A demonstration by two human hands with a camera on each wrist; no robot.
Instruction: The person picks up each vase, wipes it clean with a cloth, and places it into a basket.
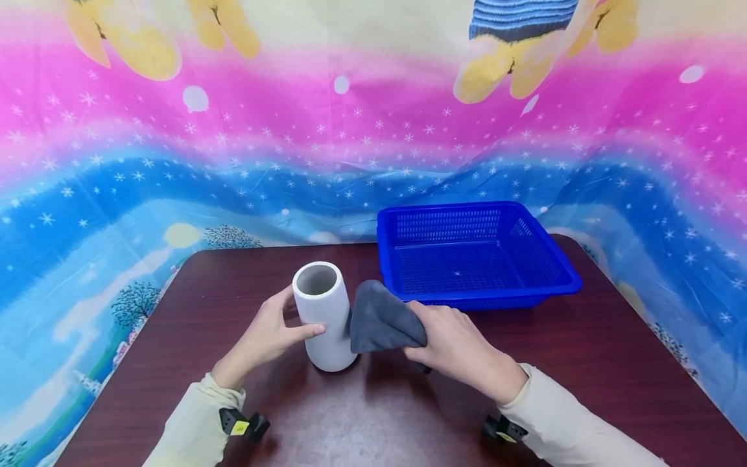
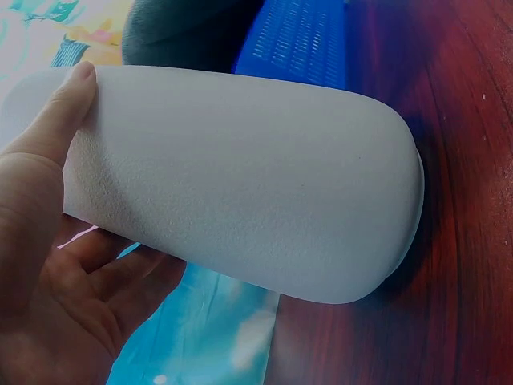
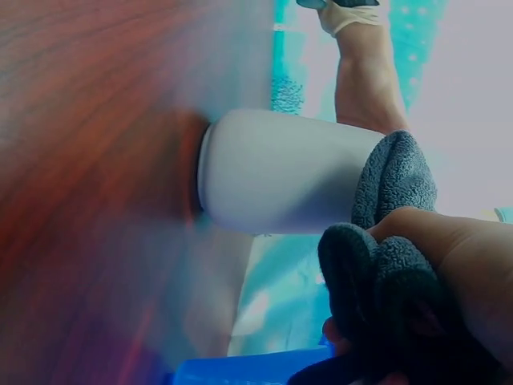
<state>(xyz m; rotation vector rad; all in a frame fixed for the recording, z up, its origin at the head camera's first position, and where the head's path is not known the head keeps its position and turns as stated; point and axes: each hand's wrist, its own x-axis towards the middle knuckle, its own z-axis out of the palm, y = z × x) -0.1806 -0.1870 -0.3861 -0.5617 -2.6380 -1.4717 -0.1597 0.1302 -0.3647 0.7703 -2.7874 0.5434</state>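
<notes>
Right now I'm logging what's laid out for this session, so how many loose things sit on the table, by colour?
White: 1, the vase, gripped by the left hand.
Grey: 1, the cloth, held against the vase by the right hand.
Blue: 1, the basket, with nothing visible in it.
Total: 3 on the table.

One white vase (image 1: pixel 323 314) stands on one dark wooden worktop (image 1: pixel 408 415). One grey cloth (image 1: pixel 382 319), one blue plastic basket (image 1: pixel 475 256). Two hands: one left hand (image 1: pixel 268 337), one right hand (image 1: pixel 458 347). One patterned backdrop sheet (image 1: pixel 233 149) behind.
</notes>
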